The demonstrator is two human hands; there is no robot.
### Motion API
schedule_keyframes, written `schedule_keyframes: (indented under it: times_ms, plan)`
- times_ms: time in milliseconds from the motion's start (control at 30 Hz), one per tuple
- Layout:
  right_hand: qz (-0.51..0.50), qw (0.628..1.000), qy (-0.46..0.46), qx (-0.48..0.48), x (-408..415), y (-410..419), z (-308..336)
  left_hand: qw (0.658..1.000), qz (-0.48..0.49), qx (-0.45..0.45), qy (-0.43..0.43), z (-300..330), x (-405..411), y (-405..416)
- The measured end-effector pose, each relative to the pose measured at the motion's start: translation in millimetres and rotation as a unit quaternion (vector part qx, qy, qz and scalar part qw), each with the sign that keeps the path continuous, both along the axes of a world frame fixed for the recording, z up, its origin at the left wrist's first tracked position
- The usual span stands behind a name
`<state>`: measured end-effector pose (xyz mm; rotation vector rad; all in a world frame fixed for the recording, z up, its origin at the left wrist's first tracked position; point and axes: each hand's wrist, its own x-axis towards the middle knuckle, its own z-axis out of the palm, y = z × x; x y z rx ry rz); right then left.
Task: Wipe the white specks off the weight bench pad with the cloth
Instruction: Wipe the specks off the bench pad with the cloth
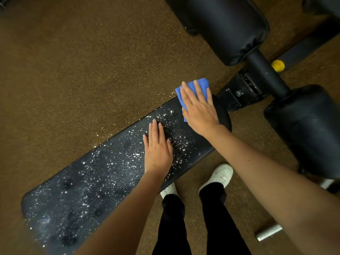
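Note:
A long black bench pad (88, 183) runs from lower left to the middle right, strewn with white specks (127, 161) along most of its length. My right hand (197, 105) lies flat on a folded blue cloth (201, 83) at the pad's far right end, fingers spread over it. The cloth sticks out past my fingertips and over the pad's far edge. My left hand (158, 146) rests palm down on the pad's middle, fingers together, among the specks, holding nothing.
Two black padded rollers (230, 28) (309, 126) sit on a black bar (265, 74) beyond the pad's right end, beside a yellow knob (278, 65). My white shoes (221, 175) stand on brown speckled floor (82, 70). A silver tube end (268, 232) lies lower right.

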<state>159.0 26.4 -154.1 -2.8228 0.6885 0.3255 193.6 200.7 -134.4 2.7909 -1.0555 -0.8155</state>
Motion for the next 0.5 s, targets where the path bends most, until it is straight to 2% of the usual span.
schedule_keyframes:
  times_ms: [133,200,400,500]
  plan:
    - [0.164,0.986,-0.02,-0.026,-43,10,-4,1.0,0.006,-0.002,0.001,1,0,3]
    - [0.203,0.978,-0.03,-0.035,-56,-1,-4,1.0,0.003,-0.003,0.002,2,-1,4]
    - [0.022,0.999,-0.035,-0.026,-29,17,-4,1.0,-0.003,-0.001,0.0,0,-2,3]
    - [0.079,0.996,-0.028,-0.031,-48,27,-6,1.0,0.0,-0.006,0.005,1,-3,2]
